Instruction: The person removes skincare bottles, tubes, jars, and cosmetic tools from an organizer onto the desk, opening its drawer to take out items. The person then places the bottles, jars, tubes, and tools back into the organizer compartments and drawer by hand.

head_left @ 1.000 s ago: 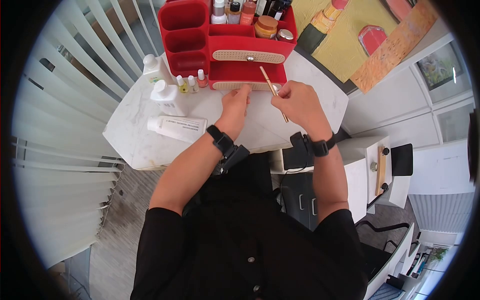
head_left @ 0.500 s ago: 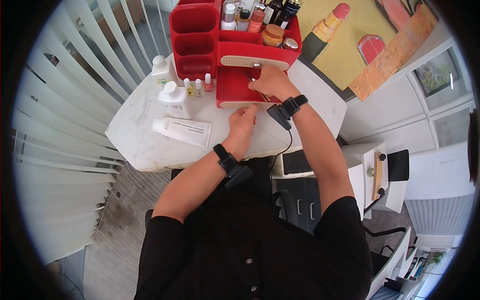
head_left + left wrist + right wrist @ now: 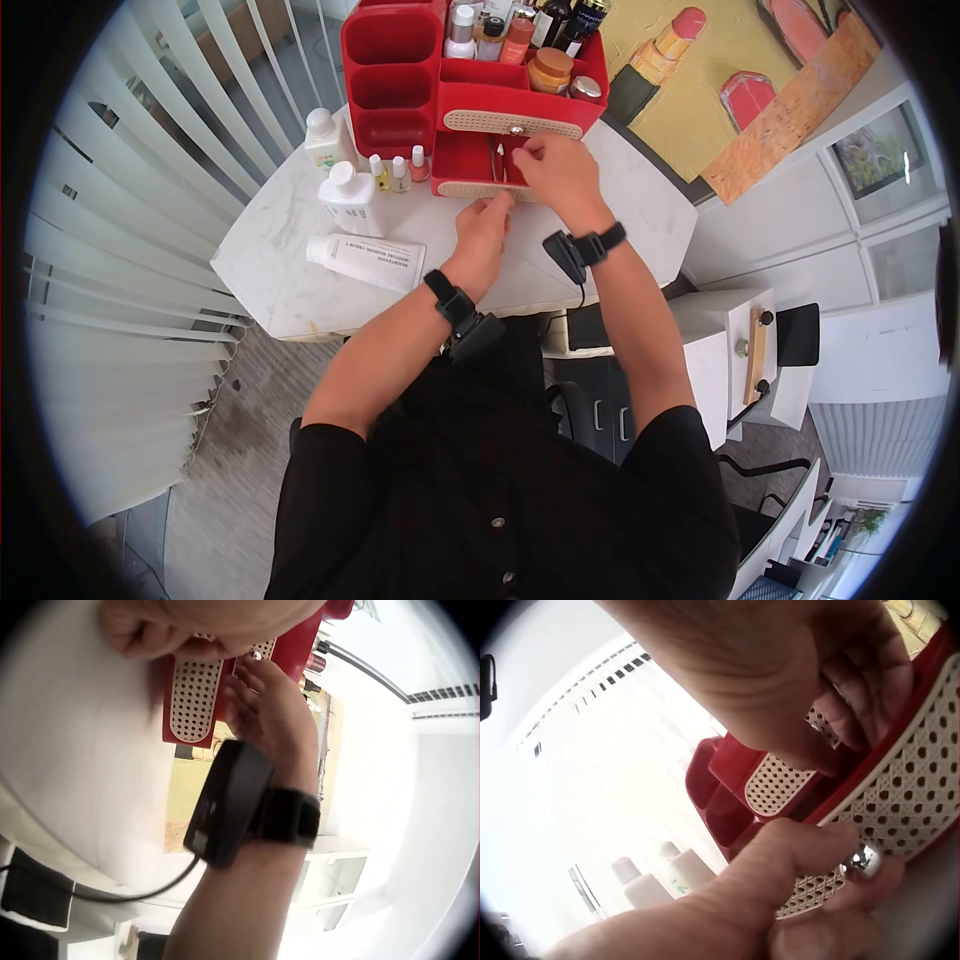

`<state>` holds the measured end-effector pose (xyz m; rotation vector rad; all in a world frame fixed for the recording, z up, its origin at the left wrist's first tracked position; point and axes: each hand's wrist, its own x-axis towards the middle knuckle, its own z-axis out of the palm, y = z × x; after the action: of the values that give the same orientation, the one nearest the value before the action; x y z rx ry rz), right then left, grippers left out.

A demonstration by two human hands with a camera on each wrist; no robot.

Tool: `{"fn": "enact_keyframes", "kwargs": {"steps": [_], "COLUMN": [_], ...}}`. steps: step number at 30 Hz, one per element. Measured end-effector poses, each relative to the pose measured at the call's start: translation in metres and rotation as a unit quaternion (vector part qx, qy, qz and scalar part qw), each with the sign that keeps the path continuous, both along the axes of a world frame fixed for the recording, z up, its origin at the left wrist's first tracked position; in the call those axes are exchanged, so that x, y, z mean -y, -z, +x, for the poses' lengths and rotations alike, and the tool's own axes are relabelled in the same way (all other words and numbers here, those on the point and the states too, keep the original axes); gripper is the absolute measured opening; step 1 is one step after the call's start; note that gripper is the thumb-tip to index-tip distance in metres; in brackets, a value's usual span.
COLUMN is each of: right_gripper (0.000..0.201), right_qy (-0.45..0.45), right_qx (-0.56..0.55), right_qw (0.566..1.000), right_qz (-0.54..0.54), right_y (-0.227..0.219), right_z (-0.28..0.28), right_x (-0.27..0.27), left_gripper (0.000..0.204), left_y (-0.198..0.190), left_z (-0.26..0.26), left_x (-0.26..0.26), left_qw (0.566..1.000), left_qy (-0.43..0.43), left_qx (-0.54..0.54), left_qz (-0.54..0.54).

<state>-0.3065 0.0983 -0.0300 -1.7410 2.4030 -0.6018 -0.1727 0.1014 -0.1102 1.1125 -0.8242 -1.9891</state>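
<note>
A red desk organizer point(image 3: 390, 70) stands at the back of the white marble table point(image 3: 290, 270). Its lower drawer point(image 3: 465, 160) is pulled partly out, with thin sticks lying inside. My left hand point(image 3: 487, 222) pinches the silver knob point(image 3: 862, 859) on the drawer's cream perforated front point(image 3: 193, 697). My right hand point(image 3: 548, 165) hovers over the drawer's right side with its fingers curled. Whether those fingers pinch a stick is hidden. The right wrist view shows the right hand point(image 3: 780, 675) just above the left hand point(image 3: 780, 892).
A white tube point(image 3: 368, 262) lies left of my left arm, with white bottles point(image 3: 348, 198) and small nail polish bottles point(image 3: 398, 172) behind it. Jars and bottles point(image 3: 550, 68) fill the organizer's top. Vertical blinds point(image 3: 130, 200) hang at left. A white cabinet point(image 3: 740, 340) stands at right.
The right hand carried a thin gold stick from above the table into the drawer, which the left hand pulled out. Since then the drawer has slid partly back in.
</note>
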Motion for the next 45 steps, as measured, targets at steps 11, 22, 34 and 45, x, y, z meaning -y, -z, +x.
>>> {"fn": "enact_keyframes", "kwargs": {"steps": [11, 22, 34, 45], "right_gripper": [0.013, 0.012, 0.030, 0.046], "right_qy": [0.013, 0.023, -0.162, -0.245], "right_qx": [0.193, 0.247, 0.208, 0.111], "right_qw": [0.965, 0.957, 0.938, 0.956], "right_qz": [-0.175, -0.149, -0.227, -0.116], "right_y": [0.052, 0.089, 0.026, 0.050], "right_z": [-0.009, -0.003, 0.062, 0.118], "right_x": [-0.099, -0.119, -0.034, -0.038], "left_gripper": [0.024, 0.017, 0.006, 0.060], "left_y": [-0.005, 0.002, -0.051, -0.023], "left_z": [-0.026, -0.012, 0.174, 0.268], "left_x": [0.050, 0.053, -0.040, 0.013], "left_qw": [1.000, 0.997, 0.904, 0.694], "left_qy": [-0.006, 0.063, 0.142, -0.078], "left_qx": [-0.019, -0.034, 0.164, 0.468], "left_qz": [-0.011, 0.010, -0.367, -0.542]}}
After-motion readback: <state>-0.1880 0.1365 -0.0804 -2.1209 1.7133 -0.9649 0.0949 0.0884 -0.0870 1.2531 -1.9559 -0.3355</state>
